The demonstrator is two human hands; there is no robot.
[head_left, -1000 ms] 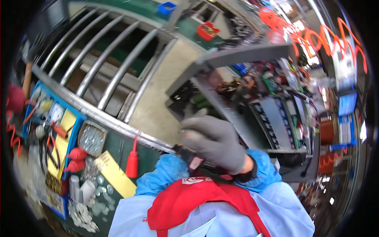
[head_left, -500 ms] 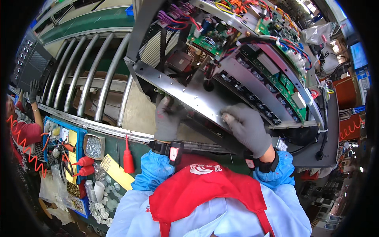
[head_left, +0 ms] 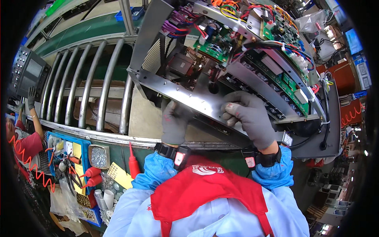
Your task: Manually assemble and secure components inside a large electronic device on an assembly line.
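Head view: the open metal housing (head_left: 160, 83) lies in front of the person, at the right end of the roller conveyor (head_left: 103, 85), its wiring and boards exposed. The left hand (head_left: 173, 122) is at the near wall's outer side, fingertips out of sight, so whether they grip it I cannot tell. The right hand (head_left: 250, 116), fingers drawn together, is at the same wall farther right; no part shows in it. Most at risk, I judge, is the glove fabric: small studs (head_left: 190, 95) stand up along the rim and could snag it if either hand slid sideways. A push on this wall alone might twist or shift the housing, since nothing visible clamps it. The black cable (head_left: 326, 114) hanging at the right side could catch and tug its connection if the housing turned. Reaching deeper, the right hand might knock the long green board (head_left: 285, 81), while the purple wires (head_left: 173, 25) near the far left corner could be pinched by anything pressed in there.
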